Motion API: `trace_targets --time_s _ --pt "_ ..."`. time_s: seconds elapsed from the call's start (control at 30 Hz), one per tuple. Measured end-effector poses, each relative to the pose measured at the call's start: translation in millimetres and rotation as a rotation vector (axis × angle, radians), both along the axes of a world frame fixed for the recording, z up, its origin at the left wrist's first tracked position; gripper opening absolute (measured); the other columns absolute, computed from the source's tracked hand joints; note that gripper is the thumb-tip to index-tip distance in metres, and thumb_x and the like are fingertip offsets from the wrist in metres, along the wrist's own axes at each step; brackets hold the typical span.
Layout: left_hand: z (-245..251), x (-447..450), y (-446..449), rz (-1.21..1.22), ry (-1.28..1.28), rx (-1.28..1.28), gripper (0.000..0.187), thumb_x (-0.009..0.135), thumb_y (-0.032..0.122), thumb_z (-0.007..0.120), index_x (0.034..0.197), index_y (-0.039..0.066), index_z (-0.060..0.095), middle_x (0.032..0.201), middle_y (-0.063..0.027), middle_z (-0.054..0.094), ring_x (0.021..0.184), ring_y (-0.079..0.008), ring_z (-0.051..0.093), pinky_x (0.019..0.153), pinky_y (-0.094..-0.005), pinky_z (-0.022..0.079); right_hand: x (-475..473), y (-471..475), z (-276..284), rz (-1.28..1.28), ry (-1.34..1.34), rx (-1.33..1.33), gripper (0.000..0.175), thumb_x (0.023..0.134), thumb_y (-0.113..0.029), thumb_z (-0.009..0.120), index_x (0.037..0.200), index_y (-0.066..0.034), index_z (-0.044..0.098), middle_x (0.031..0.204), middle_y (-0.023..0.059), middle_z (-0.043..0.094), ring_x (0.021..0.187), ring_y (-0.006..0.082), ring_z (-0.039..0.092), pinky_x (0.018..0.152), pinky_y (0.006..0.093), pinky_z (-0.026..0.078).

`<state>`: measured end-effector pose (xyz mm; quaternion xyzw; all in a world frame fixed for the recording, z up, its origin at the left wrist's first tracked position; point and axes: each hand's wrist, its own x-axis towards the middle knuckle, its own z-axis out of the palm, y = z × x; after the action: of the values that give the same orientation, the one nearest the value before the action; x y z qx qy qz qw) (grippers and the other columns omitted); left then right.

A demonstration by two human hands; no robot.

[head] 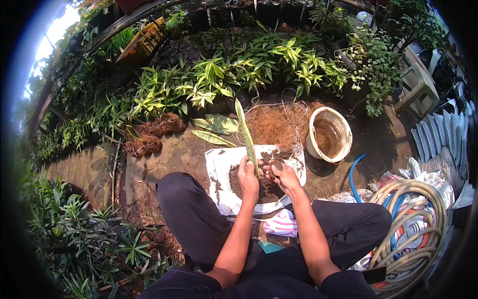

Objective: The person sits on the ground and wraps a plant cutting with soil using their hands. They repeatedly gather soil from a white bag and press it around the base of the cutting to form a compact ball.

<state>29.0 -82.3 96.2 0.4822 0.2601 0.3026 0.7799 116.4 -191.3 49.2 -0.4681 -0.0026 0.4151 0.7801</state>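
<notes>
My left hand [248, 175] grips the lower end of a long, upright snake plant leaf [245, 129]. Close beside it, my right hand [284, 177] has its fingers curled round a dark clump of soil [275, 168]. Both hands are above a white sack [218, 164] spread on the ground, with a heap of dark soil [239, 185] on it. Several cut snake plant leaves [213, 137] lie just beyond the sack's left part. A pile of brown coconut fibre [274, 123] with pale strings rests behind the sack.
A whitish bucket [347, 140] stands right of the fibre. Fibre-wrapped plant bundles [143, 145] lie at the left. A coiled beige hose [438, 224] and a blue hose piece [352, 179] are at the right, near a plastic stool [422, 88]. Leafy plants [216, 71] line the back.
</notes>
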Motion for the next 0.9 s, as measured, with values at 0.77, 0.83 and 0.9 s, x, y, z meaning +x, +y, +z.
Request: trace_targets --time_s 0.77,0.83,0.9 --pt "-2 0 0 -0.011 0.03 0.008 0.025 0.103 0.013 0.041 0.121 0.0 0.053 0.091 -0.0065 0.063 0.062 -0.0094 0.053 0.056 -0.0235 0.042 0 4 6 -0.181 -0.114 -0.209 0.049 0.092 -0.002 0.066 0.131 0.0059 0.037 0.101 0.0182 0.066 0.085 0.0232 0.069 0.074 0.0358 0.061" --pt "-2 0 0 -0.017 0.018 0.006 0.025 0.103 0.013 0.041 0.121 0.0 0.053 0.091 -0.0064 0.063 0.063 -0.0094 0.054 0.056 -0.0234 0.043 1 3 8 -0.177 -0.072 -0.177 0.046 0.095 -0.009 0.064 0.131 0.0054 0.039 0.102 0.0182 0.066 0.086 0.0235 0.069 0.076 0.0366 0.061" --pt "-2 0 -1 -0.023 0.014 -0.002 0.025 0.103 0.013 0.042 0.121 0.0 0.053 0.091 -0.0063 0.063 0.063 -0.0093 0.054 0.056 -0.0234 0.043 3 2 9 -0.155 -0.03 -0.092 0.044 0.099 -0.019 0.061 0.13 0.005 0.042 0.102 0.0179 0.066 0.086 0.0239 0.069 0.077 0.0375 0.061"
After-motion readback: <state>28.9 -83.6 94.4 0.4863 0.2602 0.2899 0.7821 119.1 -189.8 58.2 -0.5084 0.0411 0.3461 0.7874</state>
